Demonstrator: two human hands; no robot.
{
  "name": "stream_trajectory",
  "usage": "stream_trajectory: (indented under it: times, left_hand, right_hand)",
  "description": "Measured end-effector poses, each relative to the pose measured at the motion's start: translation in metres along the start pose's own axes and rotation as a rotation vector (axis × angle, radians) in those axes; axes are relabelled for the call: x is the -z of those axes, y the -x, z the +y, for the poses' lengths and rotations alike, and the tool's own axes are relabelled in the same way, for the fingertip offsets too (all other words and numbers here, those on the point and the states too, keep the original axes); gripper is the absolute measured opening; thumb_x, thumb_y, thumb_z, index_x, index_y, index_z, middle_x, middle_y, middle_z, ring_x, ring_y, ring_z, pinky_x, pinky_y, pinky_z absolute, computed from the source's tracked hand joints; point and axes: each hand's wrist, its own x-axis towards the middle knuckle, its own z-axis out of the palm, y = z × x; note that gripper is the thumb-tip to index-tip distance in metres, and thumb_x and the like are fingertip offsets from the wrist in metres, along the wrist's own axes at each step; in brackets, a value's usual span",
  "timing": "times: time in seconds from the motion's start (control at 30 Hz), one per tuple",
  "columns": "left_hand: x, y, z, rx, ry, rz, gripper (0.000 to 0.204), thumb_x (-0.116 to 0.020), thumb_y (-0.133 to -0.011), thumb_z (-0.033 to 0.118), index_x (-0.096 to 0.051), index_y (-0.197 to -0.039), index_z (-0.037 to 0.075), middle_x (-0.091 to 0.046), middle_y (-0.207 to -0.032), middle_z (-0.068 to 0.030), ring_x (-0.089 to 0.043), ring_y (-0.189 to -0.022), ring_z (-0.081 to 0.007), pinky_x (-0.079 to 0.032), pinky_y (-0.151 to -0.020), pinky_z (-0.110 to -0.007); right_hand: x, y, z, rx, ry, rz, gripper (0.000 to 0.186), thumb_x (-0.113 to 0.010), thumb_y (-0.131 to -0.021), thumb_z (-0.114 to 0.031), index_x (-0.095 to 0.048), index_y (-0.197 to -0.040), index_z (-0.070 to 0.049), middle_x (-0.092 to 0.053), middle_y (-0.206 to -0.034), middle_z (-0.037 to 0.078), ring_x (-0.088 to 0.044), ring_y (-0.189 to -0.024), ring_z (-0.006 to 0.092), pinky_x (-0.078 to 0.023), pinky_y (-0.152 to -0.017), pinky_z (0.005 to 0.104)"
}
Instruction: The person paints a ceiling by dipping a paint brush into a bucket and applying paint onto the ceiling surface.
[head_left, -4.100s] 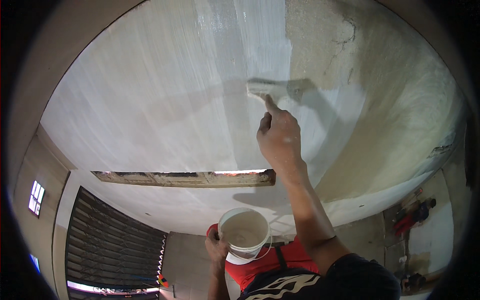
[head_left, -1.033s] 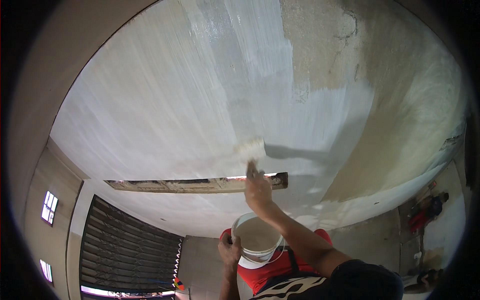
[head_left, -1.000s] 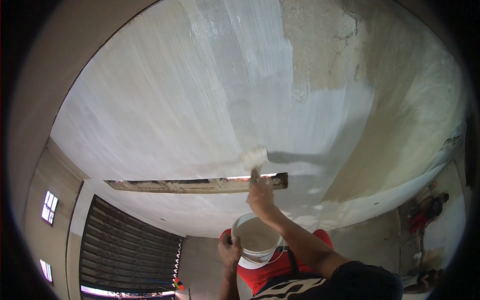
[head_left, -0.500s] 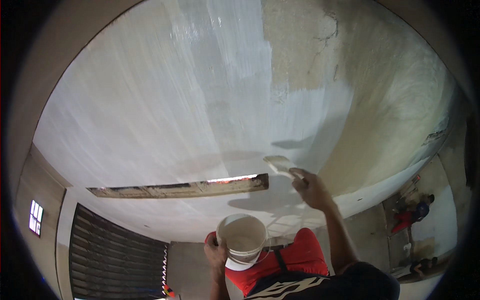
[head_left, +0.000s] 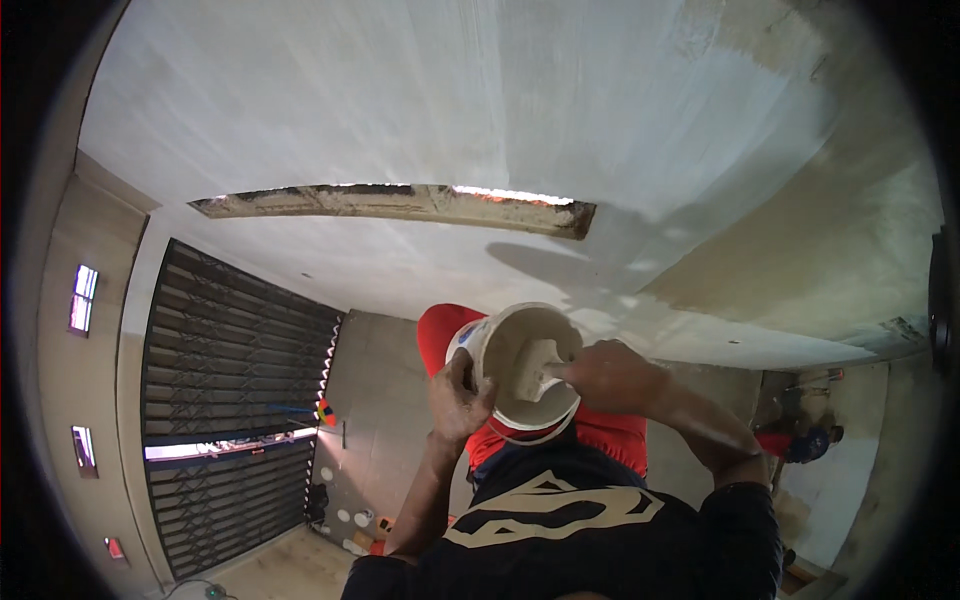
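Observation:
My left hand (head_left: 460, 400) grips the side of a white plastic bucket (head_left: 505, 345), which is tipped over my red-trousered legs (head_left: 440, 335). My right hand (head_left: 605, 370) holds a wide flat brush (head_left: 540, 370) coated in white, its head down inside the bucket. Above them spreads the wall (head_left: 440, 100), streaked with white over beige plaster, with a long narrow slot (head_left: 390, 210) through it.
A dark folding metal gate (head_left: 230, 340) stands at the left beside a wall with small windows (head_left: 83, 298). Below is the grey tiled floor (head_left: 370, 380), with containers at its edge. Another person (head_left: 805, 440) is at the far right.
My right hand has moved from the wall down to the bucket, bringing the brush inside it. The view has tilted down, so the wall slot sits higher in the picture.

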Motion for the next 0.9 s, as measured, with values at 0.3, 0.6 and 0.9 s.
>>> stream_trajectory:
  times: [0.3, 0.6, 0.9]
  left_hand:
    - [-0.004, 0.008, 0.005, -0.051, -0.073, -0.017, 0.028, -0.069, -0.073, 0.020, -0.054, -0.084, -0.001, -0.056, -0.067, -0.0225, -0.058, -0.060, -0.0394, -0.048, -0.057, -0.043]
    - [-0.004, 0.001, 0.009, -0.070, -0.120, -0.068, 0.028, -0.069, -0.074, 0.020, -0.056, -0.087, -0.001, -0.059, -0.071, -0.0231, -0.061, -0.064, -0.0421, -0.050, -0.060, -0.045]
    - [-0.011, -0.002, 0.008, -0.084, -0.084, -0.057, 0.028, -0.070, -0.072, 0.019, -0.056, -0.085, -0.001, -0.058, -0.068, -0.0233, -0.061, -0.063, -0.0419, -0.050, -0.059, -0.045]
  right_hand:
    - [-0.071, -0.056, -0.006, -0.072, 0.281, -0.146, 0.013, -0.064, -0.080, -0.012, -0.077, -0.085, -0.008, -0.074, -0.088, 0.010, -0.072, -0.089, 0.0297, -0.056, -0.079, 0.0417]
    - [-0.099, -0.070, 0.012, -0.098, 0.229, -0.025, 0.016, -0.063, -0.079, -0.013, -0.078, -0.085, -0.012, -0.074, -0.091, 0.012, -0.072, -0.088, 0.0294, -0.057, -0.076, 0.0400]
    - [-0.091, -0.055, 0.026, -0.058, 0.148, 0.004, 0.017, -0.061, -0.079, -0.012, -0.076, -0.087, -0.011, -0.073, -0.090, 0.015, -0.071, -0.085, 0.0331, -0.056, -0.075, 0.0453]
